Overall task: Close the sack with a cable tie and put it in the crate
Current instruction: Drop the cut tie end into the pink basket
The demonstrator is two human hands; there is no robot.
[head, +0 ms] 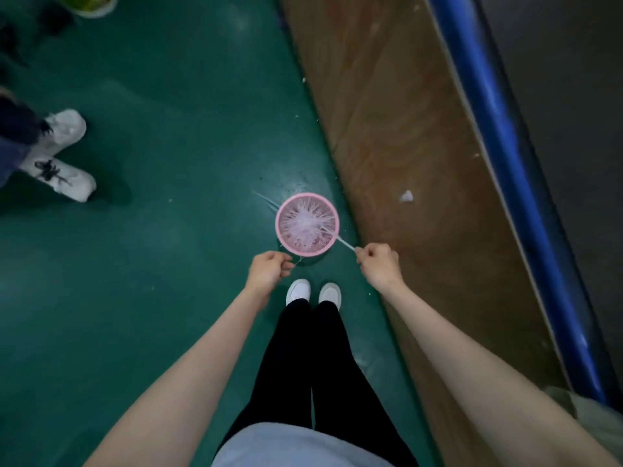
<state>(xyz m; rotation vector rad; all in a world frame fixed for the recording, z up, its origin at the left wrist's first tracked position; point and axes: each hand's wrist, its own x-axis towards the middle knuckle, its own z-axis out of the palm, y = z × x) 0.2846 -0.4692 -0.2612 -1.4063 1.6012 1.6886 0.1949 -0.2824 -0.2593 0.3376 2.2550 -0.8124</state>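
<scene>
Right hand (379,264) pinches end of white cable tie (345,244), tie slanting up into pink basket (306,224) on green floor (168,163). Left hand (269,269) curled, just left below basket; thin strand at fingertips, grip unclear.

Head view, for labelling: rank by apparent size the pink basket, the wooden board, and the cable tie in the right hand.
1. wooden board
2. pink basket
3. cable tie, pinched by the right hand; only a thin strip shows.
</scene>
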